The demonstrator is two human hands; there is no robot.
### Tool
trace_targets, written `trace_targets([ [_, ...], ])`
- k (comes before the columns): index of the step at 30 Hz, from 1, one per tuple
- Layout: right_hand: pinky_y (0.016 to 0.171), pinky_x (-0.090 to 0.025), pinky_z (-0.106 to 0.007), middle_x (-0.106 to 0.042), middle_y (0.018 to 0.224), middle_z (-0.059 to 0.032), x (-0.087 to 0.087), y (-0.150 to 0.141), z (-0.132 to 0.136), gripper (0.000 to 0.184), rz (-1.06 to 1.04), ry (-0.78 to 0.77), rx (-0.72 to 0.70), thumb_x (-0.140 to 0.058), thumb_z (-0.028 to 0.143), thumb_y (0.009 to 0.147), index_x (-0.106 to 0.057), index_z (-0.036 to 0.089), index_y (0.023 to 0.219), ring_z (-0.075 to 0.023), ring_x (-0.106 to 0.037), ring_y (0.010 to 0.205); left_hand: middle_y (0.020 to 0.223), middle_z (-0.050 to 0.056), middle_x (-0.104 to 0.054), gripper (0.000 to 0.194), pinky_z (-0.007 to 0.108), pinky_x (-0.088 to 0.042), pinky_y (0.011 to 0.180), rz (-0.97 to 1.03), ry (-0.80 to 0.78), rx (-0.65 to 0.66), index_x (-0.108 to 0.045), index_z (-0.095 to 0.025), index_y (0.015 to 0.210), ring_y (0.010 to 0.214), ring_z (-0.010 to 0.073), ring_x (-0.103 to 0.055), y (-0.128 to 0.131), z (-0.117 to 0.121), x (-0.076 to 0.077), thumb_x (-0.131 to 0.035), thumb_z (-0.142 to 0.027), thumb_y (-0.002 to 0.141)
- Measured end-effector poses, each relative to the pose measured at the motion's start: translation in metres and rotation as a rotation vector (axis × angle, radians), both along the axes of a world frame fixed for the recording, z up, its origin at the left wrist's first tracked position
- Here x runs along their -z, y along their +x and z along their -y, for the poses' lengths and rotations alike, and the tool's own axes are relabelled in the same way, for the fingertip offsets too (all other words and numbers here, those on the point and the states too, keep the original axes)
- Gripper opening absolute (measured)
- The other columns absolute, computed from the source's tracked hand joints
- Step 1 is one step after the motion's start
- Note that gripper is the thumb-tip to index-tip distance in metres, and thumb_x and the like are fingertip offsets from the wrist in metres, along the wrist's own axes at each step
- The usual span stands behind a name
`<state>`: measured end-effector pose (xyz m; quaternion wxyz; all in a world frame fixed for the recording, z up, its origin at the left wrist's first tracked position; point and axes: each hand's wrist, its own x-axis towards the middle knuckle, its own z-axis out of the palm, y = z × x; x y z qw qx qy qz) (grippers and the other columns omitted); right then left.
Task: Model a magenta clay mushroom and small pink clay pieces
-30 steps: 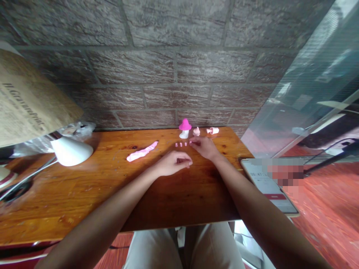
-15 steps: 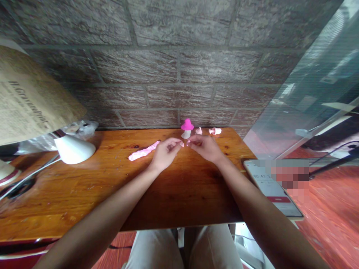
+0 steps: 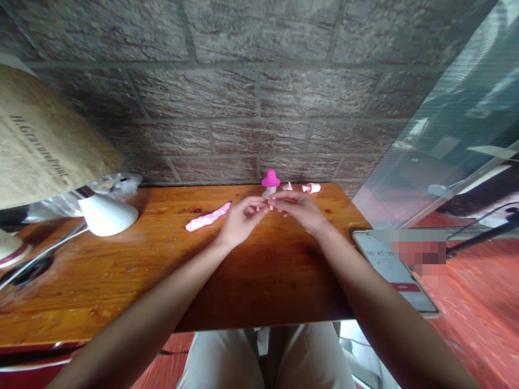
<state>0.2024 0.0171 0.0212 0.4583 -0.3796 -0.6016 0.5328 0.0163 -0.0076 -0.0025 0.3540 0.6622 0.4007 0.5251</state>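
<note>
My left hand [image 3: 242,217] and my right hand [image 3: 299,209] meet above the table, fingertips pinched together. Between them shows a tiny bit of pink modelling clay [image 3: 271,205], mostly covered by the fingers; whether it is one piece or two I cannot tell. Just behind stands a small mushroom figure [image 3: 271,179] with a magenta cap and a whitish stem, its base partly hidden by my fingers. A little pink lump [image 3: 287,187] lies to its right, and farther right is a pale pink cup-shaped piece [image 3: 312,188]. A long pink strip [image 3: 208,217] rests left of my left hand.
The wooden table [image 3: 259,281] ends against a brick wall [image 3: 235,97]. At left stand a lamp with a white base [image 3: 108,215] and paper shade [image 3: 44,135], beside crumpled clear plastic [image 3: 121,185]. A tablet [image 3: 399,275] showing a timer lies at the right edge.
My hands have come together; the fingertips, apart before with a pink bit in each, now meet. The right fingers have shifted slightly left. Mushroom and strip stay put.
</note>
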Motion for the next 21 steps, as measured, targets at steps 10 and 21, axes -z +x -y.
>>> trace_targets([
  [10, 0.057, -0.044, -0.017, -0.074, 0.081, 0.0003, -0.003, -0.003, 0.005, 0.023, -0.259, -0.427, -0.197, -0.087, 0.024, 0.063, -0.076, 0.019, 0.082, -0.0071, -0.058, 0.064, 0.086, 0.003, -0.075, 0.028, 0.024, -0.051, 0.066, 0.054, 0.055, 0.053, -0.074, -0.019, 0.100, 0.068, 0.0114, -0.065, 0.002, 0.007, -0.008, -0.076, -0.038, 0.080],
  [21, 0.059, -0.046, -0.018, -0.072, 0.078, -0.0002, -0.003, -0.006, 0.007, 0.012, -0.234, -0.496, -0.227, -0.071, 0.031, 0.087, -0.069, 0.019, 0.085, -0.0097, -0.062, 0.068, 0.092, 0.006, -0.078, 0.036, 0.027, -0.056, 0.068, 0.117, 0.004, 0.115, -0.075, -0.018, 0.100, 0.076, 0.0156, -0.070, 0.003, 0.012, -0.013, -0.080, -0.043, 0.074],
])
